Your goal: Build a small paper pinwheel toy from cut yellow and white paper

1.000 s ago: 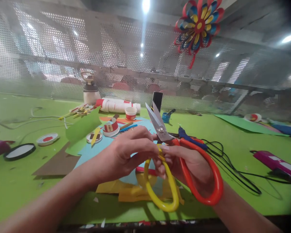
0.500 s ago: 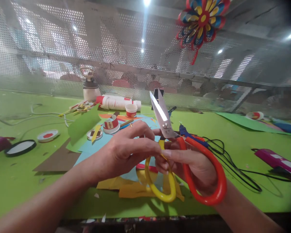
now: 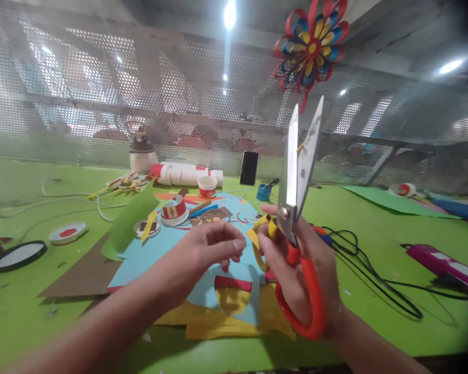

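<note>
**Holding spread-bladed scissors [image 3: 284,213] upright in our right hand [image 3: 315,259], our left hand [image 3: 200,252] alongside**

Farthest left of our left fingers we see a dark-rimmed disc [image 3: 18,255] and, near it, a lid with a red patch [image 3: 67,234]. Closer to those fingers lie a brown sheet [image 3: 78,270] and a curled green sheet [image 3: 127,226]; next comes a yellow strip [image 3: 148,226] across a small round lid. Just beyond our left knuckles a red-and-white cup [image 3: 174,212] sits on its side of the blue paper [image 3: 148,262].

Our left fingers curl loosely over that paper with nothing visible in them; whether their tips meet we cannot tell. Below them lies a half-round yellow piece [image 3: 234,301] with a red straight edge. Well beyond, between our hands, leans a dark slab [image 3: 249,168].

Our right fingers are wrapped around the scissors, blades pointing up and apart above them. The yellow handle [image 3: 260,259] shows left of our thumb, partly hidden; the red handle [image 3: 317,301] lies against the thumb's base. At the thumb tip is a small yellow scrap [image 3: 253,236]; whether it is pinched we cannot tell.

Right of these fingers, black cord [image 3: 362,265] loops over the green worktop [image 3: 393,228] near a purple device [image 3: 444,264].
</note>
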### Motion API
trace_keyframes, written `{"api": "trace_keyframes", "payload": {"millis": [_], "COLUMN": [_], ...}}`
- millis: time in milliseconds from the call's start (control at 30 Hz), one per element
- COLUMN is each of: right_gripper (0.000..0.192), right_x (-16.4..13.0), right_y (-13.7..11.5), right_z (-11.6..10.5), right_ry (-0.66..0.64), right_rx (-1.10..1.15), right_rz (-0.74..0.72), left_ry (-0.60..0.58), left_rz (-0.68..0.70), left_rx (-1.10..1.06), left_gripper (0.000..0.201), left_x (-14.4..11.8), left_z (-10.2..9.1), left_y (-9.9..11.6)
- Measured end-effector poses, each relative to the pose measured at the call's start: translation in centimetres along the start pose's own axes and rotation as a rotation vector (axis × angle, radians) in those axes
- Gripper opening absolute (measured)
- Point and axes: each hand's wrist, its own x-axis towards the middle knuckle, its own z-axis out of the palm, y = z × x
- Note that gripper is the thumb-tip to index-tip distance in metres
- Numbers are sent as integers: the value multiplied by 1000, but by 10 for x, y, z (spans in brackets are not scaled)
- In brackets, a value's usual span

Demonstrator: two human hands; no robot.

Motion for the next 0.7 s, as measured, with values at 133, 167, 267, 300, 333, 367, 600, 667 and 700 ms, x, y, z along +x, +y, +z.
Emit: {"api": "trace_keyframes", "payload": {"millis": [133,167,267,300,333,367,600,667,700], "right_gripper": [40,41,41,41,41,41,40,41,42], "right_x": [-6,-6,-8,-8,-8,-8,-8,-8,-9], "right_y": [4,5,6,6,5,5,4,5,6], "right_z": [7,8,9,10,10,10,11,11,11], "right_ry": [-19,-16,-9,-11,-11,-12,17,14,13], "right_rx": [-104,-117,-122,-120,-120,-121,-139,-140,-137], "right_rz": [-93,-101,-111,-115,-119,-121,-120,-122,-121], "left_ry": [2,18,73,88,103,113,121,119,122], "left_rz": [-2,3,-6,-8,-5,-3,17,26,34], "left_rx": [-106,-105,-83,-80,-80,-80,-39,-18,-9], "left_gripper": [20,20,20,20,20,19,20,20,20], "left_x": [-1,-1,-2,-2,-2,-2,-2,-2,-1], "left_z": [11,12,14,14,15,15,16,16,16], "left_y": [-3,-3,-3,-3,-2,-2,0,0,0]}}
